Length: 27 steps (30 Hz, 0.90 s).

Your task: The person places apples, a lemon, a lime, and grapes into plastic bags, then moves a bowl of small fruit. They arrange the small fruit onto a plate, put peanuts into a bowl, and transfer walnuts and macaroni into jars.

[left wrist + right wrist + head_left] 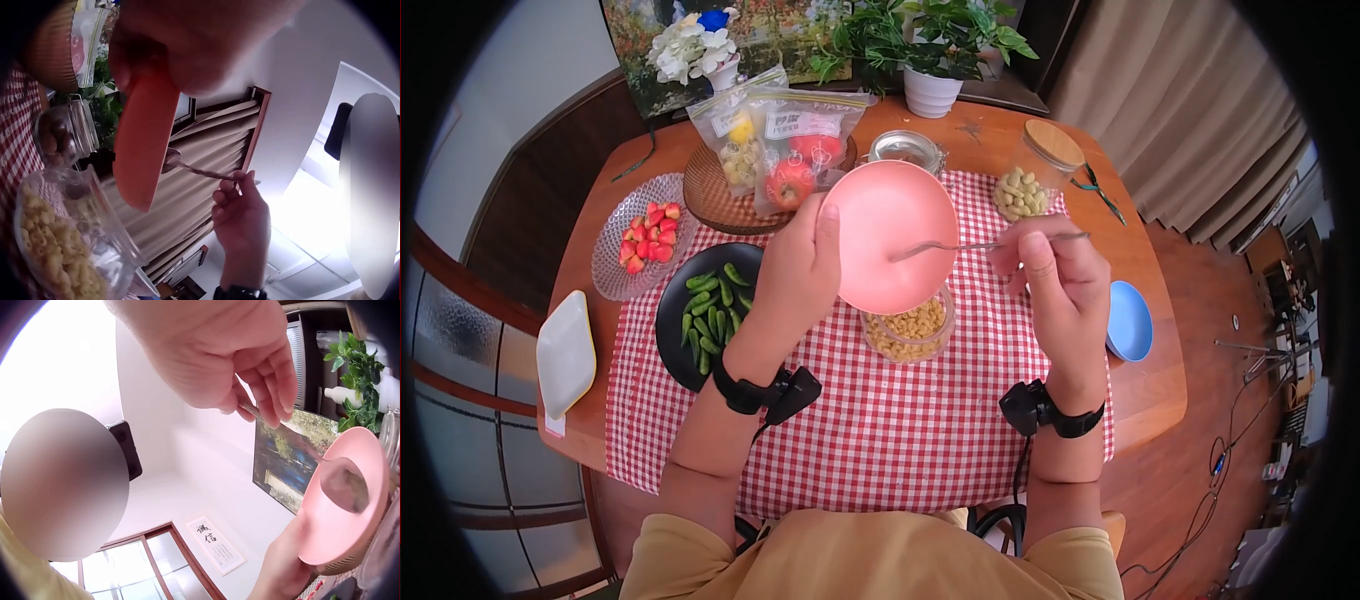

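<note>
The left hand [792,270] grips the left rim of a pink bowl [900,225], thumb on the inside, and holds it tilted above a clear container of pasta [908,330]. Between thumb and fingers the right hand [1062,290] pinches the handle of a metal spoon [975,246]. In the right wrist view the spoon's head [345,485] is over the inside of the bowl [331,534]. From the side, in the left wrist view, the bowl [142,140] hangs above and beside the pasta container [56,250]. No food shows inside the bowl.
Left: a black plate [675,290] of green peppers, a glass bowl [608,250] of cut red fruit, a white dish [565,355]. Behind: bagged fruit [805,150] on a basket, a glass jar [905,146]. Right: a nut jar [1025,190] and a blue bowl [1130,320].
</note>
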{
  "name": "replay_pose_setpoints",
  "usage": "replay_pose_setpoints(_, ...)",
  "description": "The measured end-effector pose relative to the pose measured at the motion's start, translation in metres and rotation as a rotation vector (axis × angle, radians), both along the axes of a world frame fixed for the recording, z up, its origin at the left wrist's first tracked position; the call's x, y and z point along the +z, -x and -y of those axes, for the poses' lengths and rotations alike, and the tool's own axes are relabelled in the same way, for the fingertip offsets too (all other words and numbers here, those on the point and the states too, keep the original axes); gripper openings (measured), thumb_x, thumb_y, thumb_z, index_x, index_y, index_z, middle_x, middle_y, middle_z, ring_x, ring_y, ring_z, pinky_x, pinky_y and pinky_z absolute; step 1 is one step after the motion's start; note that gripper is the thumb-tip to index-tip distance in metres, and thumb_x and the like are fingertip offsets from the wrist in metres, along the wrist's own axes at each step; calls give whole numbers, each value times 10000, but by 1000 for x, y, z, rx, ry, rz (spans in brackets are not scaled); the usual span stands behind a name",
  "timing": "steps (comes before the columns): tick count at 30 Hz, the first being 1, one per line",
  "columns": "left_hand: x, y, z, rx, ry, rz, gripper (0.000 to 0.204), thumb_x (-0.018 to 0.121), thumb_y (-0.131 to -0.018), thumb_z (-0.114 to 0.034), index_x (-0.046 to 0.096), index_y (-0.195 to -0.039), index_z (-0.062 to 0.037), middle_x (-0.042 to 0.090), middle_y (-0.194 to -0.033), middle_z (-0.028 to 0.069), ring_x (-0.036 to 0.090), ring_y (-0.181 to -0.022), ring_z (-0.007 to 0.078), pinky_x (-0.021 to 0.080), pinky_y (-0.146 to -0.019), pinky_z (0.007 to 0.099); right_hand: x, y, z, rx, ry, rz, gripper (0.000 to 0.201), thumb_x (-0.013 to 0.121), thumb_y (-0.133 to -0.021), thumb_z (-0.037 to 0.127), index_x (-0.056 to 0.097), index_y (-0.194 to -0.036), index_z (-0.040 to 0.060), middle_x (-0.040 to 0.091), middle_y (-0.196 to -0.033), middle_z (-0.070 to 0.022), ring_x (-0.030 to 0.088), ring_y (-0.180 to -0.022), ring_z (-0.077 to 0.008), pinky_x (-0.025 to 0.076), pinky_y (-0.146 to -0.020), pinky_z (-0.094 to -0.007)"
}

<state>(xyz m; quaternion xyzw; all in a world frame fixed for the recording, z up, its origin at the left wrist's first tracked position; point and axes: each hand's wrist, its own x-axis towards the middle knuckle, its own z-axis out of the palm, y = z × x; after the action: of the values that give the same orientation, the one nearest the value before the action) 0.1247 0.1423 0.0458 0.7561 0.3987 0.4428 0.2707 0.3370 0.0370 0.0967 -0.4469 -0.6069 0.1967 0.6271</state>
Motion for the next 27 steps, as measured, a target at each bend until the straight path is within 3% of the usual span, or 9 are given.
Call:
replay_pose_setpoints(2,-12,4,-10,-24,138,71,374,356,-1011,-268,549,-1159,15,647,-979,225,645,-885,339,490,-784,420,-3,-4,-6,-11,7,-95,202,546,-970,171,617,-913,-9,649,-773,-43,593,-649,-77,456,-553,-183)
replay_pose_setpoints(4,-14,4,-15,-142,442,331,441,355,-1020,-309,527,-1232,38,653,-1064,165,634,-948,215,479,-849,351,-4,-14,-13,-30,185,-235,229,536,-979,233,624,-937,26,649,-746,-28,570,-576,-49,432,-485,-164)
replay_pose_setpoints(7,0,1,1,-223,643,526,464,375,-1021,-305,502,-1277,60,617,-1160,115,583,-1034,151,447,-916,305,-10,-22,-23,-7,295,-346,252,540,-977,271,629,-948,37,631,-699,-6,528,-508,-36,401,-447,-164)
replay_pose_setpoints(10,1,2,1,-251,733,541,442,382,-1023,-285,511,-1266,61,586,-1216,112,560,-1080,155,432,-937,293,-18,-22,-30,3,380,-356,241,582,-951,304,630,-967,68,621,-730,10,520,-529,-35,390,-452,-159)
replay_pose_setpoints(17,-5,4,2,-272,617,535,421,394,-1031,-280,524,-1247,57,618,-1157,98,585,-1027,141,445,-916,281,-25,-15,-36,197,625,-322,317,589,-935,349,620,-1134,105,638,-839,15,582,-655,-50,457,-483,-182)
replay_pose_setpoints(20,-6,-1,5,-316,599,493,424,397,-1030,-288,524,-1251,51,620,-1157,104,578,-1052,147,435,-932,279,-35,-13,-37,198,629,-369,292,567,-946,284,615,-1149,81,643,-881,15,594,-725,-50,484,-571,-202)
replay_pose_setpoints(24,-4,-5,12,-284,633,371,480,356,-1030,-369,549,-1211,32,626,-1060,99,606,-827,119,486,-754,246,-43,-22,-20,242,587,-443,288,539,-956,241,605,-1151,40,650,-966,-11,609,-845,-72,505,-710,-237)
replay_pose_setpoints(26,11,-5,21,-328,759,225,538,292,-1028,-429,552,-1183,16,594,-962,88,554,-572,95,477,-533,219,-46,-38,-8,163,540,-508,300,536,-954,237,593,-1164,29,648,-940,-23,615,-814,-88,510,-676,-236)
replay_pose_setpoints(27,12,-4,21,-329,760,227,538,292,-1028,-429,552,-1183,16,594,-962,88,554,-572,95,477,-533,219,-46,-50,0,94,494,-566,313,533,-953,232,582,-1176,18,646,-914,-34,621,-783,-104,514,-643,-234)
